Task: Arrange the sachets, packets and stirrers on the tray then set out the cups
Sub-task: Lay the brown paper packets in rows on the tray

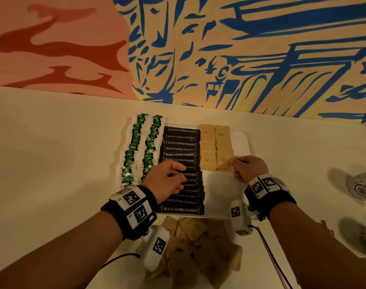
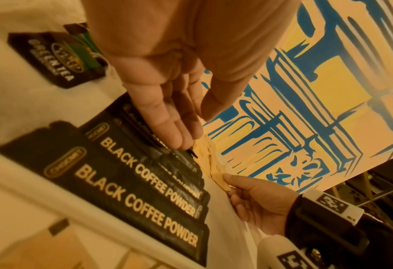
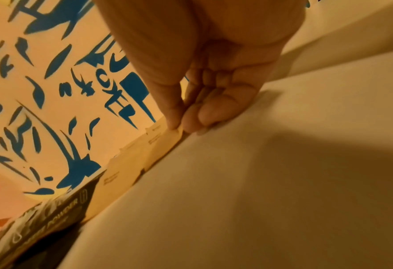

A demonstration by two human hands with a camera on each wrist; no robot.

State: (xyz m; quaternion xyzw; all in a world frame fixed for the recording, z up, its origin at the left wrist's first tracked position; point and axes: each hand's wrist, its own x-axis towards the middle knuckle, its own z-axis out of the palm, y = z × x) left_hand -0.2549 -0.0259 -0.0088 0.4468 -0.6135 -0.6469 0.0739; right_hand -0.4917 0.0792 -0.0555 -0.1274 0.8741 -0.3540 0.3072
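Over the white tray, the right hand pinches the near right corner of a brown sugar sachet between thumb and forefinger; that sachet lies flat at the near end of the right sugar column. The left hand rests with fingers loosely extended on the black coffee powder packets, holding nothing. Those packets lie with their long axes crosswise, stacked in a column running away from the person. Two columns of green tea bags flank them on the left. Loose brown sachets lie heaped on the table near the tray's front edge. Patterned cups stand far right.
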